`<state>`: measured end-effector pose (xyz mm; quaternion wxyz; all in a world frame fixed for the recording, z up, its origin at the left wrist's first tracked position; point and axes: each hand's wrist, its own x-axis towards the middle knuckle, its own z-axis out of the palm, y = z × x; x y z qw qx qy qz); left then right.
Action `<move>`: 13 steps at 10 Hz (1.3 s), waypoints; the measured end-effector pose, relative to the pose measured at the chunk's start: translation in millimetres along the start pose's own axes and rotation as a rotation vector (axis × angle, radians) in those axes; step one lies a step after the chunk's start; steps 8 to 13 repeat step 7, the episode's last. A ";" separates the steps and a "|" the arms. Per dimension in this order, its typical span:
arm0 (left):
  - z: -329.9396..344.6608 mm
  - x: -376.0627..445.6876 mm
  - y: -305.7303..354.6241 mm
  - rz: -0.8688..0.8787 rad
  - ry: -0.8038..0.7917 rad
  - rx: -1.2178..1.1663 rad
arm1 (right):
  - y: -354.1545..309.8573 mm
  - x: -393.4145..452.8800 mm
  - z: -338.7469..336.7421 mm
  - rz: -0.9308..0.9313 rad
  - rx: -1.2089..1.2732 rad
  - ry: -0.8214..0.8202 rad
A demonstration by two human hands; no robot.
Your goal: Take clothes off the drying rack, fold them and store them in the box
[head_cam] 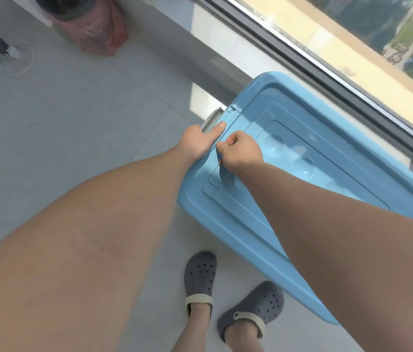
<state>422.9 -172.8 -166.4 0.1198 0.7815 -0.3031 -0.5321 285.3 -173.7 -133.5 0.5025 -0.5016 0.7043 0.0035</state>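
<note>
Standing on the tiled floor (78,118) beside the window frame (327,69), the blue box (327,158) is shown with its lid closed. At the box's left edge, the left hand (197,141) is curled around the grey side handle (211,121), index finger extended along the rim. Just beside it, the lid's edge is pinched by the right hand (241,154), fingers curled; grey clogs (225,295) are seen below the box.

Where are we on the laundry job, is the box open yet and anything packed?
Nothing shows as done: no clothes or drying rack are in view. In hand: both hands are at the near edge of the blue lid, which is on the box; the left hand grips at the grey latch, the right hand pinches the lid's rim. Left: opening the box, then taking down, folding and storing the clothes.
</note>
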 end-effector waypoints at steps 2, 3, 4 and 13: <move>9.0 -20.3 9.4 0.237 0.171 0.163 | -9.5 -2.4 -5.7 -0.006 -0.056 -0.008; 8.6 -24.9 8.0 0.289 0.129 0.293 | -3.5 -4.7 -1.5 -0.010 -0.005 -0.019; 18.2 -31.0 9.0 0.325 0.275 0.452 | 7.5 -10.1 1.8 -0.002 0.151 -0.033; 6.2 -74.5 52.9 0.129 0.192 0.248 | 9.2 -61.8 -36.5 0.093 0.483 -0.114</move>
